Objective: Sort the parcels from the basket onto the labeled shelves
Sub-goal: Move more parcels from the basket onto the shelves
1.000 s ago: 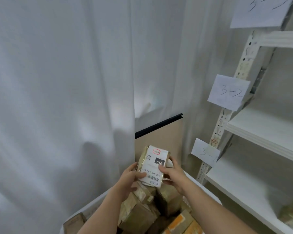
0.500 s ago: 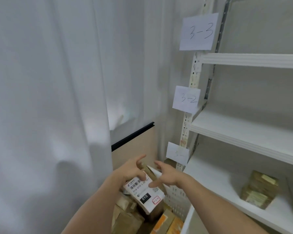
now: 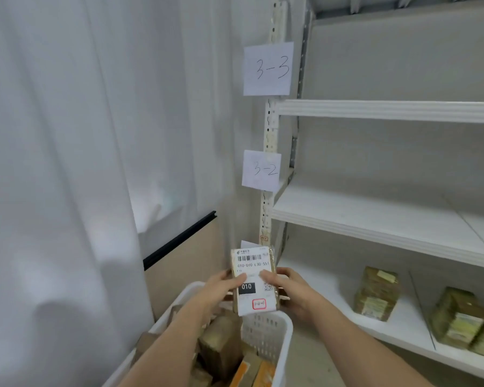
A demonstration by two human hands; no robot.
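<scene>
Parcel (image 3: pixel 253 280) held above basket (image 3: pixel 266 331), left hand (image 3: pixel 224 286) and right hand (image 3: pixel 288 289) pinching side edges, thumbs on label. Looks light, stiff, taped-slick; edge hold seems best.

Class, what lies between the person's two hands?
In the head view, the labelled parcel, held upright between the left hand and right hand, above the basket.

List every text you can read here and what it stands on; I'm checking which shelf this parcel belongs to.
"3-3": upper paper sign on the shelf upright.
"3-2": middle paper sign.
"010-010-L30-551": held parcel, under its barcode.
"010": black box on that label.
Red-framed stamp, logo line: too small to read.
Lowest sign: hidden behind the parcel.
Shelved parcels: labels blurred.
</scene>
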